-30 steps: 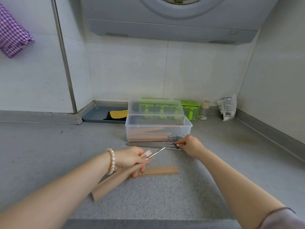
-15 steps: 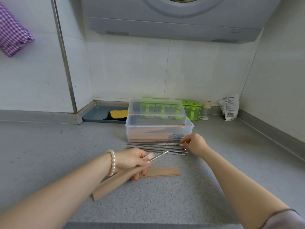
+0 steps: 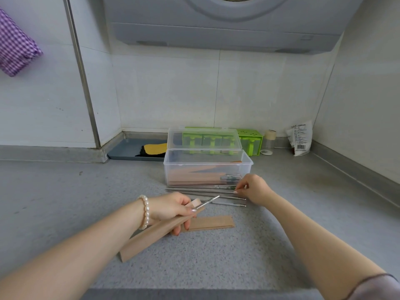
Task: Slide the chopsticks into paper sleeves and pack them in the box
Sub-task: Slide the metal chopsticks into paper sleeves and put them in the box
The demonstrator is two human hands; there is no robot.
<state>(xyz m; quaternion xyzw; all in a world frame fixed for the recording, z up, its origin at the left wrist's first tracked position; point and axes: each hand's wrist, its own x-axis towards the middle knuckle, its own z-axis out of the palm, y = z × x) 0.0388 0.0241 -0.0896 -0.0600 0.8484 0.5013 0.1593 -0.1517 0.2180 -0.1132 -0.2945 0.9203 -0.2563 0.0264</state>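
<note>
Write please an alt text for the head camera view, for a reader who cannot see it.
On a grey countertop, the left hand grips a paper sleeve with one metal chopstick sticking out, while the right hand pinches a loose chopstick lying before a clear plastic box of filled sleeves.

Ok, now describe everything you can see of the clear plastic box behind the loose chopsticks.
The clear plastic box is a rectangular, see-through tub with a rim round its top, standing upright on the grey counter. Its lid is open, standing up along the back edge. Inside lie tan paper sleeves, metal chopstick ends poking out at the right. The loose chopsticks lie along its front wall; the right hand is at its front right corner.
</note>
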